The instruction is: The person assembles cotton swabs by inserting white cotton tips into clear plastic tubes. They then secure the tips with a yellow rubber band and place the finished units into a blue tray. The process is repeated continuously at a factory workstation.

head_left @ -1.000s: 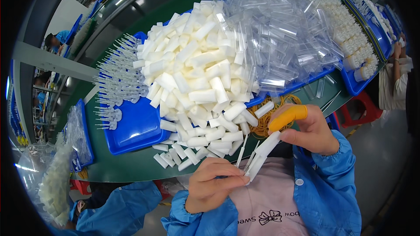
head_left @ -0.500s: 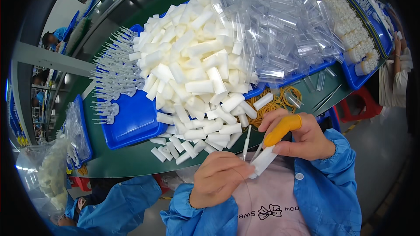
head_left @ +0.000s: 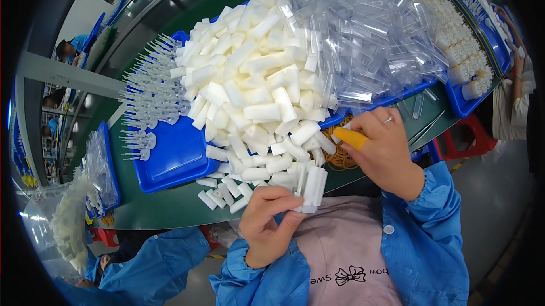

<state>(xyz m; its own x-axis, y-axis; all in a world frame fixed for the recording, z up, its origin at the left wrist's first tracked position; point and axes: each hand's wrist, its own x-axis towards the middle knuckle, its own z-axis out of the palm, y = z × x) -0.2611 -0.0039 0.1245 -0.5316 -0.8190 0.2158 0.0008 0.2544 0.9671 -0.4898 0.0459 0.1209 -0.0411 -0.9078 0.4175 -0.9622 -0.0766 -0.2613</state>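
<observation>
My left hand (head_left: 269, 224) is closed, pinching the base of a white plastic piece with slim prongs (head_left: 300, 184). White foam cylinders (head_left: 315, 186) stand upright beside the prongs in that grip. Farther off to the right, my right hand (head_left: 379, 142) reaches over the yellow rubber bands (head_left: 335, 155). A yellow finger cot (head_left: 351, 137) covers one of its digits. Its fingers close around a white foam cylinder (head_left: 336, 134), which they mostly hide. A large heap of white foam cylinders (head_left: 244, 79) lies just beyond both hands.
Clear plastic sleeves (head_left: 369, 39) are piled at the back right. Pronged white parts (head_left: 153, 87) fill part of a blue tray (head_left: 173, 161) on the left. Tweezers (head_left: 426, 130) lie on the green table (head_left: 164, 207) at right. Another person's blue sleeve (head_left: 164, 260) is at lower left.
My right hand has left the pronged piece and moved forward to the rubber bands. My left hand now holds the piece alone, turned more upright.
</observation>
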